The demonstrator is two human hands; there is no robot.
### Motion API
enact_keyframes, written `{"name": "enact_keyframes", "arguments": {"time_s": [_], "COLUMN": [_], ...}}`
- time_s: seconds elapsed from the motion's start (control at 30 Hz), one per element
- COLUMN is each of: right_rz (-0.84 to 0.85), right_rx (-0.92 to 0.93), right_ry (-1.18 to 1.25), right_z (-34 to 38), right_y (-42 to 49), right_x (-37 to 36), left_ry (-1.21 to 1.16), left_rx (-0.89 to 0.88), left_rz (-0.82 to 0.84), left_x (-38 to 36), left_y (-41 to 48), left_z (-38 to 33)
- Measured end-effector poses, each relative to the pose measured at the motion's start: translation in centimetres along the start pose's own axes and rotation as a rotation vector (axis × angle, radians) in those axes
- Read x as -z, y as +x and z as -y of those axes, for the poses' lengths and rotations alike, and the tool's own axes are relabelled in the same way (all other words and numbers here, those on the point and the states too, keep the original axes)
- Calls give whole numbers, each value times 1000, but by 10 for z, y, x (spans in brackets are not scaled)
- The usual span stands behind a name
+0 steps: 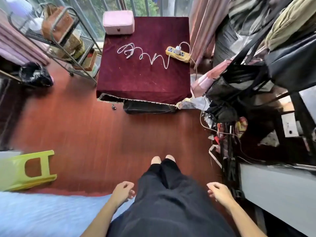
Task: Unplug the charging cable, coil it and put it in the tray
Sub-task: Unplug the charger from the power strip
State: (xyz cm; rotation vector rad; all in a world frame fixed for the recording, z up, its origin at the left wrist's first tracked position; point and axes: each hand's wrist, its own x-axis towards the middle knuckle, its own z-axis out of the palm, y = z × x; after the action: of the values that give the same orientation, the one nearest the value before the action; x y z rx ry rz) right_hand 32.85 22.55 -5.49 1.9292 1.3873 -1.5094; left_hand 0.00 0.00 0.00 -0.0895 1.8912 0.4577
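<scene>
Left hand (124, 189), right hand (218, 191) loose, empty; bench (145, 82) well ahead. Step in, pin power strip (185, 56), pull charger (177, 49) straight, not cable (165, 67).

charging cable (168, 61): white
power strip (185, 57): yellow
tablecloth (145, 81): deep maroon
case (118, 22): pale pink
stool (34, 170): lime green
floor (102, 134): reddish-brown woodgrain

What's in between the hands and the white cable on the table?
In the head view, the left hand and right hand hang by the legs. Between them and the white cable lie wooden floor and the table's maroon cloth.
</scene>
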Motion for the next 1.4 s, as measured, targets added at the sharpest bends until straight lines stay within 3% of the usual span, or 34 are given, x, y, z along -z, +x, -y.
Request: {"name": "enact_keyframes", "arguments": {"time_s": [0.17,0.47,0.63,0.83,1.17,1.4], "right_rz": [37,30,4,-62,-64,-60], "right_rx": [2,240,256,135,-91,-44], "right_ry": [-80,8,31,37,-16,50], "right_z": [25,182,247,271,287,383], "right_y": [15,58,78,94,129,186], "right_x": [4,-1,-2,8,42,79], "left_ry": [-85,-98,-46,64,-36,-11], "left_rx": [-22,19,53,-22,-257,-138], "left_rz": [-23,-58,-67,-44,-10,-39], "left_x": [9,52,86,127,153,143], "left_y": [1,22,52,109,164,181], "left_z": [-26,-41,-71,-163,-371,-415]}}
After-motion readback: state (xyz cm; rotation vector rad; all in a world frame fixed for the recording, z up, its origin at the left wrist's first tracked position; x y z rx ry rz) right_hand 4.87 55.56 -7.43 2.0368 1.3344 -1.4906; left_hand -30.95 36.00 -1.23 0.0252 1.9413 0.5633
